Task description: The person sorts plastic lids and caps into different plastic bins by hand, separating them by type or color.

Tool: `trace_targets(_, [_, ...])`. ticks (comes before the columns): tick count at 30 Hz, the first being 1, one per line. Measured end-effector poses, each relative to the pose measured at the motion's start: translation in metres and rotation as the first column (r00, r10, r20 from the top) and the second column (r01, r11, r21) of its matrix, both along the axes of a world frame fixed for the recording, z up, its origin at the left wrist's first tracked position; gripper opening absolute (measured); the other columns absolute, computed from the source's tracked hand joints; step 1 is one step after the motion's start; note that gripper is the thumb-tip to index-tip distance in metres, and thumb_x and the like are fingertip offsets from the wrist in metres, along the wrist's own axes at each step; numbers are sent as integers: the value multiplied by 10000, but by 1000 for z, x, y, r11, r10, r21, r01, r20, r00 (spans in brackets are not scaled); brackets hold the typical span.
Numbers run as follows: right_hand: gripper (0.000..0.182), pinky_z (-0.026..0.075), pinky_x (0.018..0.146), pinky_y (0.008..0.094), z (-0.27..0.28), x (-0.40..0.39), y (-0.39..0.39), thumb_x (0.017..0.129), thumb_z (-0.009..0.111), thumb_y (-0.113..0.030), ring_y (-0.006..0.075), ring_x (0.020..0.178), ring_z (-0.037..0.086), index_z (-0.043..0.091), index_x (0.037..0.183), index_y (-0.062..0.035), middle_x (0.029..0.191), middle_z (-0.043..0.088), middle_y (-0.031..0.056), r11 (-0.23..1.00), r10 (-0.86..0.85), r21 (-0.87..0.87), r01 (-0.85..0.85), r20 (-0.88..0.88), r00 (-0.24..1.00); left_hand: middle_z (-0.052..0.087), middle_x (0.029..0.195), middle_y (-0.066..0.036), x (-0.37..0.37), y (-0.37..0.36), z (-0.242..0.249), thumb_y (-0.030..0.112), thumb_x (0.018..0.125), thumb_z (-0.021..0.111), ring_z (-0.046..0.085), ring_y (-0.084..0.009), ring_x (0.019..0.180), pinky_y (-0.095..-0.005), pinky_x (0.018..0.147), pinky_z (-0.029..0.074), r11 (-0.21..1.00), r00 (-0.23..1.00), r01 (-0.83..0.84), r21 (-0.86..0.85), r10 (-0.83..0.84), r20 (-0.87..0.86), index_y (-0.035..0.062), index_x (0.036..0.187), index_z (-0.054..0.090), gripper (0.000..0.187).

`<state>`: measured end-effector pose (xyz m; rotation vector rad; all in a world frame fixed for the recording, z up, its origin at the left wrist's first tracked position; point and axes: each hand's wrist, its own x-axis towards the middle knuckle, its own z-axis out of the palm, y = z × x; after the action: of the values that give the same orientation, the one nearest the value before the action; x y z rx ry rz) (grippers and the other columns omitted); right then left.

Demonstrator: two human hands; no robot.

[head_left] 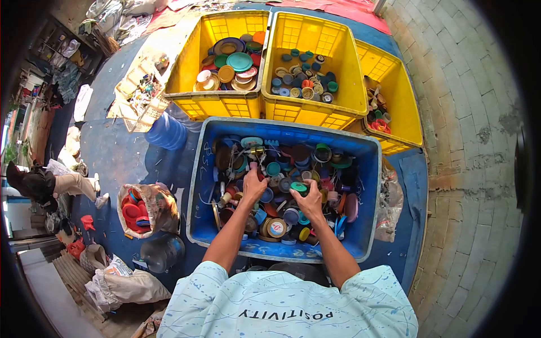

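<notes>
Both hands reach into a blue crate (198,163) full of mixed plastic caps and lids. My left hand (255,186) is closed on a small pale pink cap (253,165), held just above the pile. Between the thumb and fingers of my right hand (310,201) is a round green lid (298,186), near the middle of the crate. Around the hands lie caps in many colours, among them a tan lid with a white centre (276,227) and a teal cap (273,169).
Behind the blue crate stand a yellow crate of larger lids (220,107), one of smaller caps (313,112) and a third (408,132) at the right. Left are a sack of red lids (160,208), a water jug (163,253) and another person (73,183). A block wall (468,169) borders the right.
</notes>
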<state>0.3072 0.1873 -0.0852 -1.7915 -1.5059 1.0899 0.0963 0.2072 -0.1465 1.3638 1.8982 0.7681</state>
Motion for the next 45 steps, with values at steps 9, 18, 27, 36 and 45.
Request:
trace_targets(9, [415,460,710,212,43,69,-58,837,695,-244,85,843,575,561,1126,21,991,632,68,878,-449,-411,245,-530,720,590,1191,-189,23,51,-48,124,658,654,489,-443,1135,-540,929,391,921,863,333,-202,-384,-329,76,1273,470,643])
trace_targets(18, [288,454,671,289,28,79,-68,910,550,-318,154,790,599,591,1064,-78,931,641,41,804,-590,-573,159,-734,336,609,1132,-176,26,46,-27,228,744,691,591,-393,1027,-498,845,469,970,974,226,-87,-225,23,64,1291,463,615])
trace_targets(27, [354,475,695,328,50,48,-44,950,463,-384,213,827,632,561,1129,-95,977,651,71,850,-495,-522,-70,-837,232,607,1089,-167,33,-10,80,187,941,519,642,-280,1007,-423,834,571,971,76,126,-202,194,978,-3,1233,473,352])
trace_targets(36, [322,511,692,318,42,23,-10,949,554,-369,212,837,638,565,1129,-102,975,655,76,863,-492,-504,22,-832,257,605,1090,-156,44,-15,68,129,945,564,639,-277,997,-395,858,572,968,178,-25,-249,249,952,2,1184,488,280])
trace_targets(45, [351,536,644,312,85,49,117,957,553,-353,215,800,646,572,1108,-37,927,647,88,911,-412,-380,163,-866,284,574,1104,-169,74,132,131,37,929,545,613,-285,1019,-400,907,561,993,130,16,-114,111,985,-49,1186,475,280])
